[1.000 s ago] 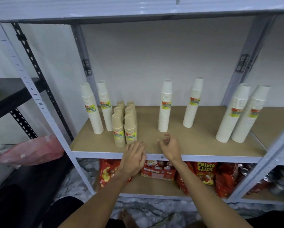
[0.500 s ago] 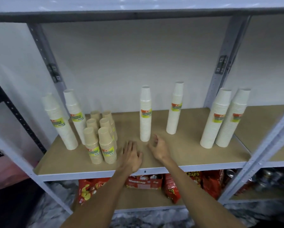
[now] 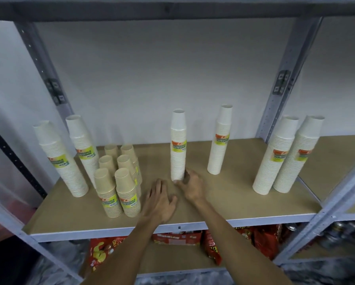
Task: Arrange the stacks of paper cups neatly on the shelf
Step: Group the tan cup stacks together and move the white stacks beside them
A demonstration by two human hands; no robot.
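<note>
White middle stack (image 3: 178, 145): stands upright on the wooden shelf (image 3: 234, 200), with a yellow label halfway up.
Right hand (image 3: 192, 187): at the foot of that stack, thumb and fingers curled round its base and touching it.
Left hand (image 3: 160, 199): just left of and in front of the stack, palm down, fingers straight and slightly spread, holding nothing.
Brown stacks (image 3: 119, 182): six short ones in a tight cluster, left of the stack.
Tall white stacks (image 3: 59, 159): two, farther left, beyond the brown ones.
Single white stack (image 3: 221, 140): near the middle stack, on its right.
Paired white stacks (image 3: 275, 159): well apart to the right, side by side and touching.
Snack bags (image 3: 176, 238): red, on the board below the stack.
</note>
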